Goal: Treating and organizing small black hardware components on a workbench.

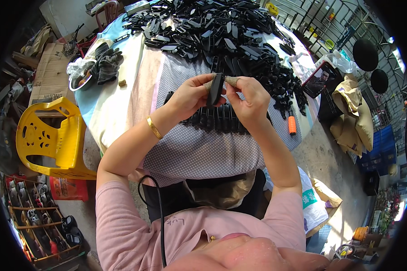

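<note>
My left hand (pixel 192 95) and my right hand (pixel 248 98) are raised over the table and both pinch one slim black plastic piece (pixel 215 89), held upright between the fingers. Brown tape wraps the fingertips of both hands. A gold bangle (pixel 154 128) circles my left wrist. Just beyond my hands a neat row of black pieces (pixel 217 118) lies on the dotted grey cloth (pixel 199 149). Farther back, a big loose heap of black plastic pieces (pixel 217 31) covers the table.
An orange cylinder (pixel 292 125) lies on the cloth to the right. A phone (pixel 320 79) leans at the table's right edge. Dark gloves (pixel 106 63) and a bowl sit at the left. A yellow plastic chair (pixel 54 135) stands left; sacks (pixel 355 113) lie right.
</note>
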{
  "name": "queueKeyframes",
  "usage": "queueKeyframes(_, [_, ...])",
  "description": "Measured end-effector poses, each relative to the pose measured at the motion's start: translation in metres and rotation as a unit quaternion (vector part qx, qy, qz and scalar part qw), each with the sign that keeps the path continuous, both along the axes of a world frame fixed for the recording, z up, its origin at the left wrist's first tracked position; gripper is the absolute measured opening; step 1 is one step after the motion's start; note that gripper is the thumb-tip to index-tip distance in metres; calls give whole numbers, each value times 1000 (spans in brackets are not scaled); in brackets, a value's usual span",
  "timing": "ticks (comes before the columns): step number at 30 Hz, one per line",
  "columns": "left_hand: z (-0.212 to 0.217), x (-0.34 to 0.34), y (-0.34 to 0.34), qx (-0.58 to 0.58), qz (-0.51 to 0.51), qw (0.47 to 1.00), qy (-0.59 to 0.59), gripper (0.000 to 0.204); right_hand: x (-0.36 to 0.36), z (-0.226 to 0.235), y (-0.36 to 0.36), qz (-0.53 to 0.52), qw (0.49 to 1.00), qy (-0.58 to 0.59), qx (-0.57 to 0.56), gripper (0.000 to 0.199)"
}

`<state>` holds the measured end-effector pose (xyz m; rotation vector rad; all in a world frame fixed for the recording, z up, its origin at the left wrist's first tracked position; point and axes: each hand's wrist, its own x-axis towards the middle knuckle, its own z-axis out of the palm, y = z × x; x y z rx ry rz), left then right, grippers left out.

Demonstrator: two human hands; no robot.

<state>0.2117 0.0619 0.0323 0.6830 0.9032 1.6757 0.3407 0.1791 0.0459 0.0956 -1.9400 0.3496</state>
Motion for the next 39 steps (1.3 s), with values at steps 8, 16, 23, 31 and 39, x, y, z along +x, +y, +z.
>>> queueKeyframes(8, [22, 12, -5, -44, 28, 996, 76, 28, 1, 0, 2, -12, 1000, -8, 18, 15])
queueKeyframes(16, [16, 12, -7, -19, 18, 991, 128, 32, 1, 0, -4, 1, 998, -56, -3, 15])
queueKeyframes(23, [28, 9, -17, -23, 55, 966, 251, 38, 6, 7, -15, 34, 993, -113, 15, 18])
queueKeyframes(31, [45, -12, -32, -123, 72, 933, 332, 44, 18, 20, 32, 14, 968, -103, -229, 18])
queueKeyframes(39, [12, -76, -85, -294, 217, 806, 466, 39, 38, 0, 92, -211, 839, -483, -135, 22])
